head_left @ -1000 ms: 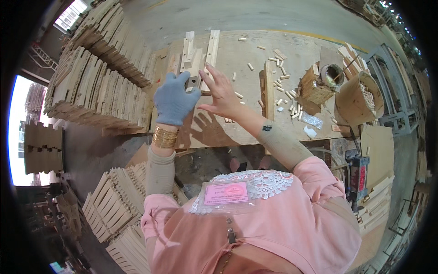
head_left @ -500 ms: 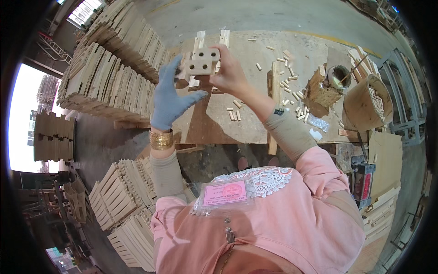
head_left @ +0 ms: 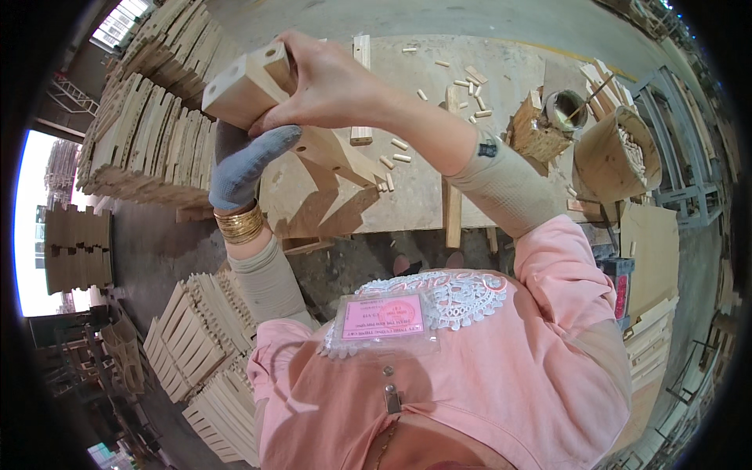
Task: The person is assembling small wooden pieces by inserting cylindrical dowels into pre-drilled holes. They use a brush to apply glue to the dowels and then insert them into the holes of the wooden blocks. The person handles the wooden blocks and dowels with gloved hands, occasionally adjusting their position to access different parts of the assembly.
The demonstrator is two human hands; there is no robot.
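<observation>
Two pale wooden bars with drilled holes [head_left: 244, 92] are held up over the left part of the table, pressed side by side. My bare right hand [head_left: 325, 82] is closed around them from the right, thumb below and fingers over the far side. My left hand [head_left: 249, 164], in a blue-grey glove, is closed on them from beneath. Its thumb points right under my right hand, and its other fingers are mostly hidden behind the wood. A longer wooden length with a hole [head_left: 337, 159] slants down to the right below my hands; whether it joins the held bars is hidden.
On the worktable [head_left: 407, 207] lie several loose dowels [head_left: 401, 144] and a wooden strip [head_left: 453, 180]. A pot with a stick [head_left: 565, 111] and a bin of dowels [head_left: 619, 157] stand at right. Stacked wooden parts [head_left: 129, 141] rise at left, with more [head_left: 192, 337] below.
Both hands have moved left with the bars, which have turned from end-on to tilted. My left hand, which was spread open beside them, has closed on them.
</observation>
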